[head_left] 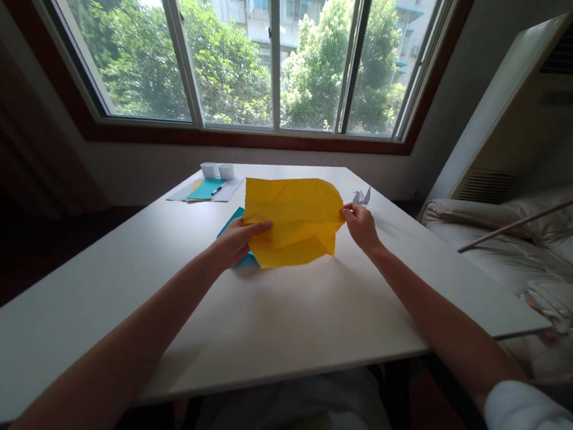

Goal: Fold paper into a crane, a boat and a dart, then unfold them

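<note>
A creased sheet of yellow paper [293, 219] is held up above the table between my two hands. My left hand [239, 239] grips its lower left side, thumb lying across the front. At the right edge my right hand [360, 225] pinches the sheet between thumb and finger. The sheet's upper right corner looks rounded or bent, and its outline is uneven. Partly hidden behind it and my left hand is a blue paper [247, 260] on the table. A folded white paper bird [362, 195] stands just beyond my right hand.
On the white table [125, 274], at the far left, lie a teal paper [206, 188], a pen [218, 188] and white sheets. Two small white containers [217, 171] stand behind them. A sofa [505, 241] with a stick [531, 220] is to the right.
</note>
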Available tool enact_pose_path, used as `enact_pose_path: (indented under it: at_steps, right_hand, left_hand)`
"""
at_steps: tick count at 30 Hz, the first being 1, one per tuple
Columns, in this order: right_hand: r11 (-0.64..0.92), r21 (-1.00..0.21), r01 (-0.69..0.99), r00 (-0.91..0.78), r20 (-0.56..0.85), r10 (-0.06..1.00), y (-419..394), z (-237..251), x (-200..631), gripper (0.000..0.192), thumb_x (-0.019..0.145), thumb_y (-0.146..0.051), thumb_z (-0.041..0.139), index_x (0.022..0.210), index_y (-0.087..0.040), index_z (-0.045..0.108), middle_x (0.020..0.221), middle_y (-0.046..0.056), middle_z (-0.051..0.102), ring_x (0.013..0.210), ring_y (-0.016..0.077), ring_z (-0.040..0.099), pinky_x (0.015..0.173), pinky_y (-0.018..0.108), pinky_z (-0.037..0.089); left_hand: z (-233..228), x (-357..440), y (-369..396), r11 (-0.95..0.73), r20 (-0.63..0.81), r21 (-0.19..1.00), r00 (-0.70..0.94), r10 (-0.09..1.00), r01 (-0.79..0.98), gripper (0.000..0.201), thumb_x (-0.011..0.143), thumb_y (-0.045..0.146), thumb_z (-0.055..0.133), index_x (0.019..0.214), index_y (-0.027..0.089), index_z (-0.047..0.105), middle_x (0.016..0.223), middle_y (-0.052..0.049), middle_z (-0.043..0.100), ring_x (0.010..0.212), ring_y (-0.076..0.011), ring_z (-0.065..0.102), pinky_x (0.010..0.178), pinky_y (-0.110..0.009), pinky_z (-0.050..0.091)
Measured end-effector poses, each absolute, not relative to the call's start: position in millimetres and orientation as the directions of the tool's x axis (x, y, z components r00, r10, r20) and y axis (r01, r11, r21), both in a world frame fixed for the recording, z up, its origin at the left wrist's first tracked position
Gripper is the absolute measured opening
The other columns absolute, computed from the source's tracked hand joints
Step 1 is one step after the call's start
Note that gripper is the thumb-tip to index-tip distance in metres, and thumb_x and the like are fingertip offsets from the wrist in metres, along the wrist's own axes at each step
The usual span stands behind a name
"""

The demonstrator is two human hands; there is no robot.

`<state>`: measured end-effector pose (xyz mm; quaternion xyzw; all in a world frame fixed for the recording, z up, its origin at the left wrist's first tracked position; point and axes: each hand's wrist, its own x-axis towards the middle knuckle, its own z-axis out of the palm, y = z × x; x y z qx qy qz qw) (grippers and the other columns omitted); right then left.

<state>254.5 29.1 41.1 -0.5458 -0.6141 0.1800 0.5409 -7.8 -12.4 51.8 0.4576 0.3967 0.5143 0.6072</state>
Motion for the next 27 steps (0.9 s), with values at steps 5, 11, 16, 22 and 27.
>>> enact_pose_path:
  at_steps: [5,11,16,22,27]
  right_hand:
    - [0.343,-0.873,0.346,0.216,0.43,0.876,46,40,261,0.018,0.078,-0.036,0.046,0.081,-0.019,0.053,0.067,0.001,0.059,0.059,0.0149,0.057,0.054,0.026,0.045]
    - [0.368,-0.872,0.323,0.167,0.435,0.885,65,43,238,0.025,0.077,-0.032,0.049,0.099,-0.019,0.05,0.07,0.001,0.059,0.06,0.0136,0.058,0.052,0.024,0.046]
    - [0.406,-0.846,0.345,-0.002,0.432,0.902,78,51,207,0.023,0.082,-0.027,0.046,0.102,-0.02,0.052,0.072,0.001,0.06,0.058,0.012,0.057,0.054,0.027,0.048]
    - [0.349,-0.795,0.496,-0.156,0.314,0.937,91,36,183,0.022,0.083,-0.02,0.043,0.093,-0.016,0.062,0.093,0.006,0.066,0.07,0.0118,0.061,0.059,0.023,0.05]
    - [0.333,-0.602,0.726,-0.254,0.216,0.943,89,15,179,0.025,0.081,-0.027,0.048,0.094,-0.014,0.065,0.093,0.008,0.069,0.08,0.0158,0.064,0.066,0.023,0.049]
  left_hand:
    - [59,-15,-9,0.114,-0.065,0.961,0.199,0.978,-0.25,0.026,0.064,0.014,0.072,0.089,0.01,0.066,0.09,-0.013,0.068,0.08,-0.0232,0.066,0.067,-0.028,0.057]
    - [79,-38,16,0.101,-0.103,0.988,-0.009,0.995,-0.116,0.021,0.064,0.013,0.071,0.084,0.01,0.066,0.083,-0.011,0.068,0.067,-0.0187,0.066,0.056,-0.025,0.056]
    - [96,-68,39,0.112,-0.105,0.993,-0.145,0.984,0.035,0.032,0.063,0.005,0.069,0.094,0.011,0.062,0.077,-0.008,0.065,0.058,-0.0159,0.063,0.052,-0.024,0.054]
    - [85,-90,41,0.079,-0.055,0.983,-0.146,0.988,0.166,0.064,0.056,0.001,0.072,0.113,0.022,0.054,0.076,-0.002,0.061,0.054,-0.0138,0.06,0.051,-0.025,0.051]
    - [50,-95,41,0.203,-0.231,0.865,0.007,0.973,0.459,0.041,0.05,0.004,0.071,0.088,0.019,0.068,0.059,0.001,0.053,0.054,-0.0146,0.056,0.051,-0.025,0.048]
